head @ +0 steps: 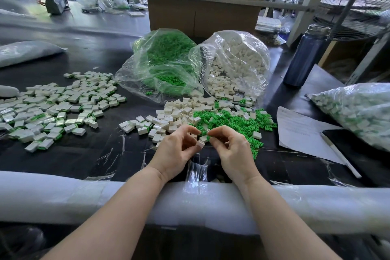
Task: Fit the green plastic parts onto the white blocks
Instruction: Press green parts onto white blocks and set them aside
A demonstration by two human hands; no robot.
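A small white plastic block [200, 144] is pinched between the thumb and curled fingers of the left hand [176, 150], just in front of the loose pile of green plastic parts [236, 121] on the black table [88, 154]. One small green part [205, 132] is pinched by the fingertips of the right hand [232, 150], just above that block. Finished white-and-green blocks [57, 103] are spread well left of the pile.

Black worktable [88, 154] stretching far; white foam padding [63, 198] running along near edge. Cardboard boxes [202, 15] looming far centre. Metal fan [358, 6] standing far right, daylight coming in behind.
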